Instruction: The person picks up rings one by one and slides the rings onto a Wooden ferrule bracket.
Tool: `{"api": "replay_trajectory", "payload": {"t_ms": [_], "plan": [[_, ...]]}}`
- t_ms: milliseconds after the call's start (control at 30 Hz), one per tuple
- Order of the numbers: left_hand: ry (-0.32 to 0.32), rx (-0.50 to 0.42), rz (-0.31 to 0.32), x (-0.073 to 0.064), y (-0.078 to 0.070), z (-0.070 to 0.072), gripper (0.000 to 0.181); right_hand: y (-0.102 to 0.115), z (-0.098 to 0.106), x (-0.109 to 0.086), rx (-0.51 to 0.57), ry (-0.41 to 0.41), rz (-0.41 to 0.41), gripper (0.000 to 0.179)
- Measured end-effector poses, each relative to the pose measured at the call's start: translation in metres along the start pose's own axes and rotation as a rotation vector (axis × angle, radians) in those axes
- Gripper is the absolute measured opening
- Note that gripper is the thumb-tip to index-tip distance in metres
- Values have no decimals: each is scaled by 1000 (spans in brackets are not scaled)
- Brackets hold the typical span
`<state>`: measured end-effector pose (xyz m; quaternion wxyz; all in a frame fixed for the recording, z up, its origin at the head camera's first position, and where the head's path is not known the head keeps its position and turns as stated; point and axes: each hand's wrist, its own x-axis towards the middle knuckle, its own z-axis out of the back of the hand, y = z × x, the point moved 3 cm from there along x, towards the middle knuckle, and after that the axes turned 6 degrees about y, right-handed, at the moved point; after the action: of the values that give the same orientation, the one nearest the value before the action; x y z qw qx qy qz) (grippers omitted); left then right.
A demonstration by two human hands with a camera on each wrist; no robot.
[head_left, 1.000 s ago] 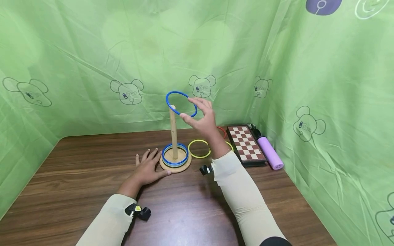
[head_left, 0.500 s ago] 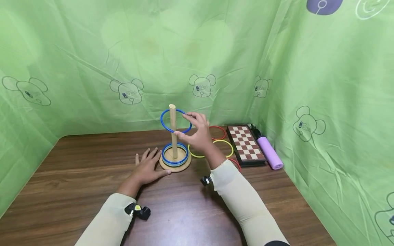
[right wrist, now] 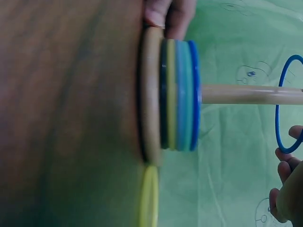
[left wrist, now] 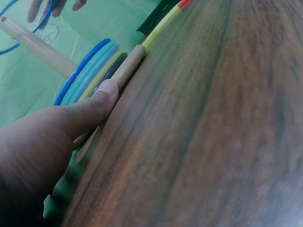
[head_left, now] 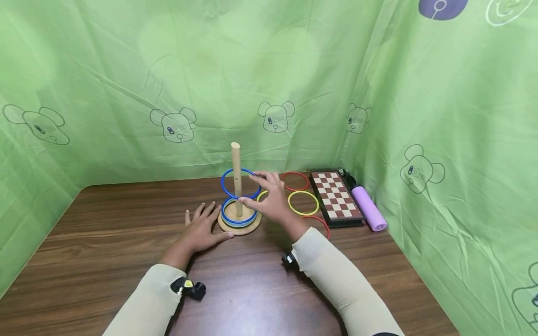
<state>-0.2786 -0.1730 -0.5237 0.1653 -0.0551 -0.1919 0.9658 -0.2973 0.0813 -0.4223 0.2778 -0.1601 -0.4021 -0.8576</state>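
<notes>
My right hand [head_left: 271, 199] pinches the right side of a blue ring [head_left: 222, 183] between thumb and fingers. That ring encircles the wooden peg [head_left: 236, 161], partway down it and above the stacked rings. At the bottom, a stack topped by another blue ring [right wrist: 193, 94] surrounds the peg; light blue, yellow and black rings lie beneath. The round wooden base [right wrist: 151, 94] stands on the table. My left hand [head_left: 201, 233] rests on the table at the base's left side with fingers spread; in the left wrist view its thumb [left wrist: 106, 94] touches the base's edge.
Right of the base lie a yellow ring [head_left: 303, 214] and red rings, one farther back [head_left: 295, 172], one nearer [head_left: 321, 220]. Another yellow ring is partly hidden behind my right hand. Beyond are a checkered board [head_left: 336, 196] and a purple cylinder [head_left: 369, 208]. Green curtains [head_left: 210, 70] enclose the table.
The blue ring in my right hand has come down from tilted near the peg's tip to around the peg, then lower along it. My left hand has stayed in place.
</notes>
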Motion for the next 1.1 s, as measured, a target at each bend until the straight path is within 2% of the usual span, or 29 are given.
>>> {"api": "replay_trajectory", "payload": {"t_ms": [233,433,767,967,1100], "plan": [[6,1,5,0,0,0,116,-10,-10,-9,-23,91,-44,71],[3,-11,1,1,0,0,116,-15,-15,-12,-32,109,-82,75],[13,-13,4,0,3,1,118,-28,-33,-17,19,151,-96,76],[0,-11,2,0,4,1,117,-32,-36,-18,-24,227,-104,78],[-2,-15,-5,0,3,0,117,-35,-36,-20,-47,245,-98,79]]}}
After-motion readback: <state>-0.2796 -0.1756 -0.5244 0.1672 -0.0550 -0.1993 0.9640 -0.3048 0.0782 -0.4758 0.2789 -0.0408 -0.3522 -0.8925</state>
